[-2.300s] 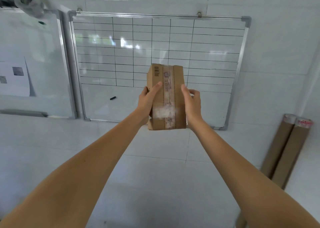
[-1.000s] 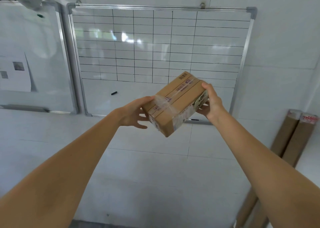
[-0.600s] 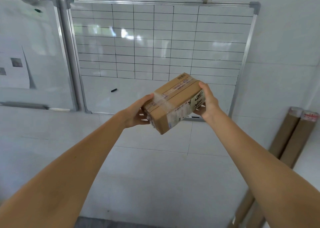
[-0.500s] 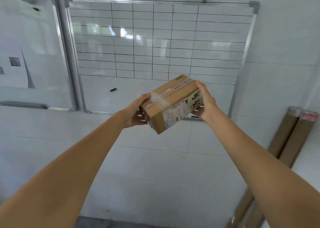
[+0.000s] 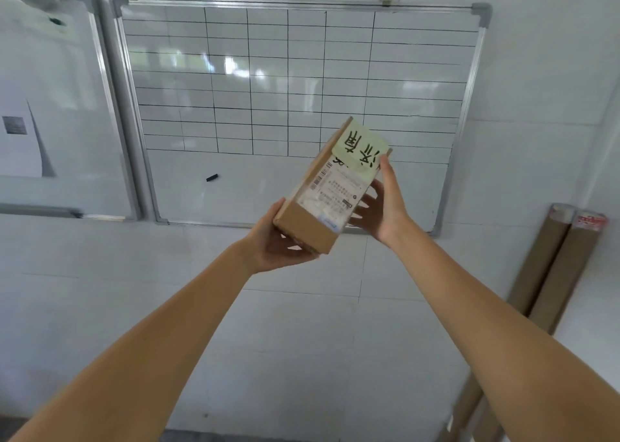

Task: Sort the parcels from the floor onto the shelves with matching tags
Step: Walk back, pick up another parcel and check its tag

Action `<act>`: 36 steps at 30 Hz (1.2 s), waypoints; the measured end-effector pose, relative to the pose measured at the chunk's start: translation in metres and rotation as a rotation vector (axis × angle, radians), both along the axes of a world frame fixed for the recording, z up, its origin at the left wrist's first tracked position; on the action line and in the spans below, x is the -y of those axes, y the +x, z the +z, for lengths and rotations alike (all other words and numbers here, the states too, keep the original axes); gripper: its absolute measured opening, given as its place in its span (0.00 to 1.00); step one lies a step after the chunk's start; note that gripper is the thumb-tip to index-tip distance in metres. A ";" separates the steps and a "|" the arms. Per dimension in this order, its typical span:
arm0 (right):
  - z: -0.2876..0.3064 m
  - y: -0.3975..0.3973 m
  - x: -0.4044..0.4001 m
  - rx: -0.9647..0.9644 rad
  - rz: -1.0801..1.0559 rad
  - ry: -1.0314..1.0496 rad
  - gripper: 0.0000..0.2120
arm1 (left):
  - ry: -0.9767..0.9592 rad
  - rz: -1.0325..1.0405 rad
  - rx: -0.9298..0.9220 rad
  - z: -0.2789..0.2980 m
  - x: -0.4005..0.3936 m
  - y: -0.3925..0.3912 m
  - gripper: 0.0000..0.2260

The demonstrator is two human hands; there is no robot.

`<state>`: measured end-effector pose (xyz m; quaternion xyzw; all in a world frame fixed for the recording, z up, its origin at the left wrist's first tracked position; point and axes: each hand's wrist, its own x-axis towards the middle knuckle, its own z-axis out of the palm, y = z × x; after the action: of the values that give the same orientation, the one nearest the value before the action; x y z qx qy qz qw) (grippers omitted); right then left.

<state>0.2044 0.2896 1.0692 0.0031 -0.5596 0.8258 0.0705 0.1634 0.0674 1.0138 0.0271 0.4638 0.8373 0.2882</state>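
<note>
A small brown cardboard parcel is held up in front of me at arm's length, tilted with its far end to the upper right. Its facing side carries a white shipping label and a pale yellow tag with black handwritten characters. My left hand cups the parcel's lower near end from beneath. My right hand grips the right side, thumb up along the tag's edge. No shelves or floor parcels are in view.
A gridded whiteboard hangs on the white tiled wall behind the parcel, with a small black magnet on it. A second board with a paper sheet hangs at the left. Two cardboard tubes lean in the right corner.
Both hands have rotated the parcel: the taped top faced me before, and now the labelled side with the yellow tag faces me. The parcel also shifted slightly right.
</note>
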 end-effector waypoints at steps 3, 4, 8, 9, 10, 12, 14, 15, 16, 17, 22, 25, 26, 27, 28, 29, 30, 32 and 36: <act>0.004 -0.003 0.005 -0.015 -0.092 -0.109 0.27 | -0.084 -0.034 -0.024 0.001 -0.011 0.006 0.28; 0.005 -0.004 0.004 -0.020 -0.109 -0.122 0.28 | -0.122 -0.018 -0.039 0.003 -0.014 0.008 0.27; 0.002 -0.003 -0.001 -0.044 -0.086 -0.094 0.30 | -0.351 0.129 -0.229 0.015 -0.028 0.015 0.22; 0.000 -0.002 -0.002 -0.046 -0.081 -0.081 0.29 | -0.382 0.154 -0.290 0.019 -0.032 0.018 0.25; -0.002 -0.001 -0.002 -0.040 -0.083 -0.071 0.30 | -0.397 0.152 -0.352 0.023 -0.037 0.021 0.28; -0.007 0.001 0.001 -0.025 -0.087 -0.039 0.30 | -0.411 0.097 -0.462 0.031 -0.049 0.028 0.32; -0.011 0.001 0.005 -0.027 -0.088 -0.022 0.30 | -0.424 0.068 -0.559 0.035 -0.062 0.035 0.34; -0.013 0.002 0.006 -0.033 -0.082 -0.028 0.30 | -0.399 0.083 -0.597 0.034 -0.068 0.037 0.34; -0.013 0.002 0.007 -0.038 -0.077 -0.033 0.30 | -0.362 0.116 -0.621 0.032 -0.074 0.039 0.33; -0.012 0.003 0.007 -0.038 -0.079 -0.033 0.30 | -0.329 0.154 -0.637 0.031 -0.078 0.041 0.32; -0.008 0.003 0.002 -0.021 -0.076 0.005 0.30 | -0.277 0.215 -0.668 0.020 -0.087 0.043 0.26; -0.008 0.005 0.000 -0.022 -0.054 0.018 0.30 | -0.283 0.229 -0.663 0.017 -0.092 0.043 0.25; -0.008 0.006 -0.001 -0.019 -0.049 0.020 0.31 | -0.282 0.229 -0.666 0.016 -0.093 0.043 0.25; -0.009 0.006 -0.003 -0.017 -0.046 0.027 0.30 | -0.281 0.227 -0.674 0.016 -0.094 0.043 0.24; -0.009 0.006 -0.005 -0.017 -0.042 0.047 0.30 | -0.286 0.226 -0.686 0.015 -0.094 0.043 0.24; -0.009 0.006 -0.006 -0.019 -0.043 0.086 0.30 | -0.294 0.229 -0.698 0.015 -0.094 0.043 0.24; -0.008 0.007 -0.008 -0.013 -0.049 0.144 0.31 | -0.305 0.236 -0.709 0.014 -0.093 0.042 0.23; -0.006 0.010 -0.012 0.042 -0.086 0.258 0.33 | -0.329 0.260 -0.712 0.013 -0.088 0.040 0.21; -0.005 0.014 -0.022 0.125 -0.119 0.313 0.39 | -0.444 0.243 -0.702 0.017 -0.071 0.035 0.19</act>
<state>0.2187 0.3117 1.0644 -0.0701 -0.6838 0.7216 0.0829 0.1979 0.1385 1.0304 0.1926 0.7023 0.6853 0.0111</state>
